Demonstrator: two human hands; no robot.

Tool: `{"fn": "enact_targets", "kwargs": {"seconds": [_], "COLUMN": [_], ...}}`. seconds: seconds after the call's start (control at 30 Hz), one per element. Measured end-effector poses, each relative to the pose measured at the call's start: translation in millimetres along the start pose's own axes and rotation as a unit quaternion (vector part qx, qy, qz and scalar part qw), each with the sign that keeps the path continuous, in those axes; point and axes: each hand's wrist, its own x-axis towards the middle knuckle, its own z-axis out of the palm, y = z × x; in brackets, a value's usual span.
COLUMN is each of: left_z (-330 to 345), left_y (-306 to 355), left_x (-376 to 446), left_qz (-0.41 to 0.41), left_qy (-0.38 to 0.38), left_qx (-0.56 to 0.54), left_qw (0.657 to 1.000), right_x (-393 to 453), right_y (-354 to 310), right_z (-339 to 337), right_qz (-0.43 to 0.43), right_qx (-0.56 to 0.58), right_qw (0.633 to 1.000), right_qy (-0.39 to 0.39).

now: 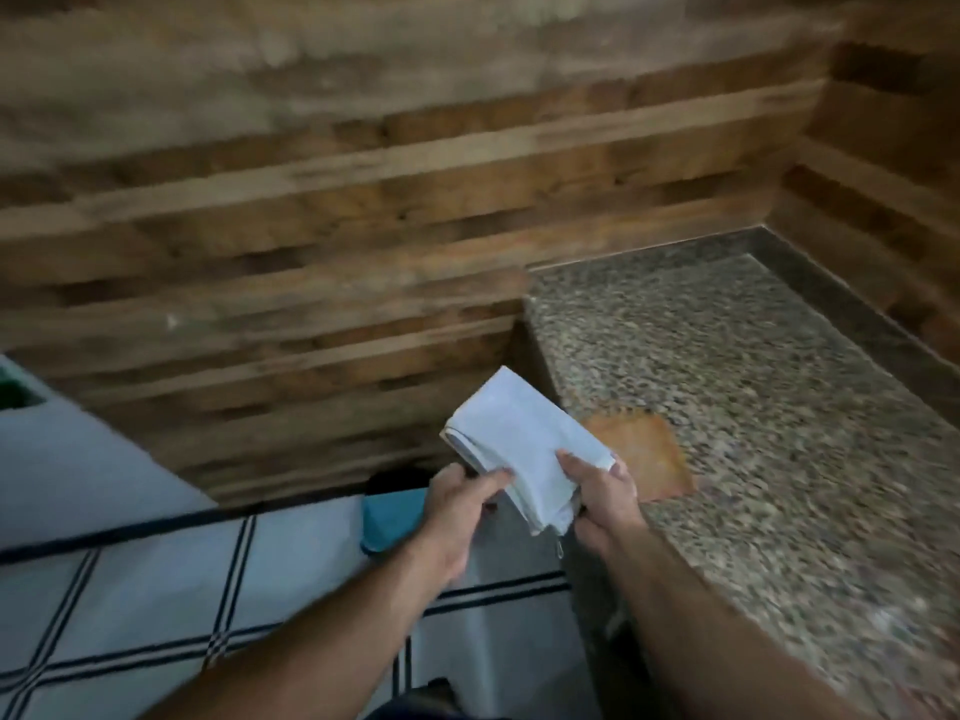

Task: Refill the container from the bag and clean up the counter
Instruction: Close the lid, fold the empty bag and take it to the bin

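A folded white cloth (519,439) is held between both hands just off the left edge of the granite counter (753,387). My left hand (460,506) pinches its lower left side. My right hand (602,491) grips its lower right end, and a small loop hangs below it. An orange-brown flat bag or cloth piece (649,454) lies on the counter right behind my right hand. No container shows in this blurred frame.
A wooden plank wall (311,226) runs behind and turns the corner at right. A blue bin (392,522) stands on the tiled floor (156,589) below my left hand. A white appliance (67,449) sits at far left.
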Motion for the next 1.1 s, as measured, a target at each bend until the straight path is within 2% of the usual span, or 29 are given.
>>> {"fn": "enact_targets", "kwargs": {"seconds": [0.1, 0.17, 0.3, 0.4, 0.53, 0.67, 0.77, 0.97, 1.1], "left_z": [-46, -75, -152, -215, -302, -376, -425, -474, -486], "left_y": [12, 18, 15, 10, -9, -46, -89, -221, -294], "left_x": [-4, -3, 22, 48, 104, 164, 225, 320, 353], "left_qz": [-0.034, -0.026, -0.02, -0.032, -0.062, -0.092, -0.116, -0.171, -0.189], "left_qy": [0.034, 0.067, 0.183, 0.242, 0.265, 0.285, 0.295, 0.252, 0.242], "left_qx": [-0.066, -0.051, -0.044, -0.046, -0.004, 0.043, 0.114, 0.244, 0.281], "left_qw": [0.997, 0.996, 0.982, 0.969, 0.962, 0.953, 0.941, 0.921, 0.909], "right_x": [-4, -7, -1, 18, 67, 124, 182, 292, 351], "right_y": [37, 62, 125, 179, 258, 336, 401, 535, 623], "right_z": [42, 74, 136, 171, 200, 191, 166, 122, 95], "right_qz": [0.024, 0.05, 0.087, 0.123, 0.166, 0.203, 0.233, 0.264, 0.319], "right_qx": [-0.014, -0.03, -0.083, -0.145, -0.207, -0.304, -0.353, -0.445, -0.473], "right_qw": [0.999, 0.998, 0.992, 0.981, 0.964, 0.926, 0.897, 0.847, 0.815], "right_qy": [-0.023, -0.026, -0.05, -0.043, -0.002, 0.097, 0.129, 0.123, 0.101]}}
